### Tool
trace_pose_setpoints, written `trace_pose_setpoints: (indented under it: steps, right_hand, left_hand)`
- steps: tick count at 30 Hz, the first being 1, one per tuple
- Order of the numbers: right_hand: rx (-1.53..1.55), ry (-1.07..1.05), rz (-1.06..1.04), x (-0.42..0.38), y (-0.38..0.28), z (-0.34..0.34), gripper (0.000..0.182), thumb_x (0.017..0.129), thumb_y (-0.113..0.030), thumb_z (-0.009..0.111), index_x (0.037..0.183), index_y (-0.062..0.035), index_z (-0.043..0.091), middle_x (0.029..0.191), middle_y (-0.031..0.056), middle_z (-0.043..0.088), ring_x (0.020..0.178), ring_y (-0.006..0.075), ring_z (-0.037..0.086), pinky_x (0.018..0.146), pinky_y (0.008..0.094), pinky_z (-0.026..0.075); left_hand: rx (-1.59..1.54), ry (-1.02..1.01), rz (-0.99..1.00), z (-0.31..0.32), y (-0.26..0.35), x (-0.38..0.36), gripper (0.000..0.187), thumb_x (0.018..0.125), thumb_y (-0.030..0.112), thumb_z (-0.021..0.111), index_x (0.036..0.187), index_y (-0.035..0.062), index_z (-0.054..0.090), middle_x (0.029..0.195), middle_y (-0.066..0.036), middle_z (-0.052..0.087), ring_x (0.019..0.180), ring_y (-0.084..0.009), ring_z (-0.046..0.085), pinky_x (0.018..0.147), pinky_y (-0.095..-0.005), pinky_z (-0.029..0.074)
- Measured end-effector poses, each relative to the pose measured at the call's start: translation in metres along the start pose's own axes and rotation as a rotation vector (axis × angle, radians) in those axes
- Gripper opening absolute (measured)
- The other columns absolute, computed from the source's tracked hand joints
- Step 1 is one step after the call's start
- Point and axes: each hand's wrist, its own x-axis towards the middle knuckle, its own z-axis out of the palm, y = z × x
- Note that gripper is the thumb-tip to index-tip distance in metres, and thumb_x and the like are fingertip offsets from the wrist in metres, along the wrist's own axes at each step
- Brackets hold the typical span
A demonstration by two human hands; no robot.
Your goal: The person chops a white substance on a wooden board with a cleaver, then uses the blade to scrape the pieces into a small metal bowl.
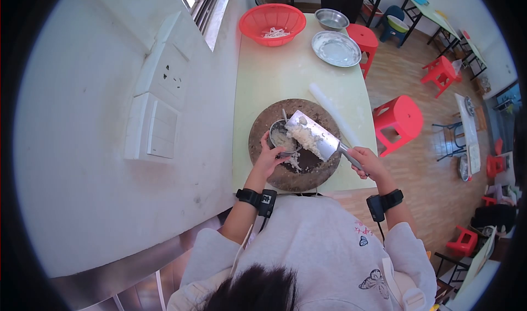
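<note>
My right hand (pixel 366 164) is closed round the handle of a cleaver (pixel 328 144). Its broad blade lies flat-side up and carries a heap of white minced food (pixel 305 137). The far end of the blade reaches the rim of a small metal bowl (pixel 279 130). My left hand (pixel 267 158) grips that bowl from the near left side, fingers round its wall. More of the pale mince sits inside it, and what looks like a utensil handle sticks up at its far rim. Both are over a round wooden chopping board (pixel 269 175), with scraps of mince on its dark surface.
A white rolling pin or tube (pixel 332 112) lies right of the board. Farther back stand a red plastic basket (pixel 250 23), a floury metal plate (pixel 336 48) and a steel bowl (pixel 331 19). Red stools (pixel 403 116) are on the right; a wall with switches (pixel 163 130) borders the left.
</note>
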Motion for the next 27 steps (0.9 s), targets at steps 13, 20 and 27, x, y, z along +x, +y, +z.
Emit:
trace_pose_setpoints:
  steps: [13, 20, 27]
  right_hand:
    - [-0.183, 0.124, -0.208, -0.005, -0.014, 0.024, 0.028, 0.082, -0.031, 0.051, 0.074, -0.0042, 0.048, 0.046, -0.0011, 0.04, 0.031, 0.0054, 0.037, 0.027, 0.0208, 0.029]
    - [-0.284, 0.194, -0.24, -0.007, -0.008, 0.021, 0.029, 0.082, -0.031, 0.053, 0.074, -0.0037, 0.051, 0.046, -0.0012, 0.04, 0.032, 0.0061, 0.038, 0.029, 0.0214, 0.03]
    - [-0.425, 0.234, -0.249, -0.006, -0.003, 0.018, 0.03, 0.08, -0.032, 0.055, 0.074, -0.0032, 0.053, 0.044, -0.0001, 0.042, 0.034, 0.0067, 0.04, 0.032, 0.0228, 0.032]
  left_hand:
    - [-0.162, -0.121, -0.017, 0.017, -0.004, 0.005, 0.077, 0.07, -0.007, 0.053, 0.123, 0.0261, 0.009, 0.122, -0.012, 0.027, 0.108, -0.0305, 0.04, 0.081, -0.0529, 0.043]
    - [-0.19, -0.105, -0.052, 0.011, -0.003, 0.01, 0.074, 0.069, -0.007, 0.054, 0.121, 0.0248, 0.013, 0.121, -0.012, 0.03, 0.107, -0.0315, 0.041, 0.08, -0.053, 0.043]
    - [-0.235, -0.08, -0.131, 0.006, -0.01, 0.013, 0.077, 0.068, -0.007, 0.055, 0.123, 0.0268, 0.012, 0.121, -0.011, 0.029, 0.106, -0.0296, 0.04, 0.079, -0.0542, 0.042]
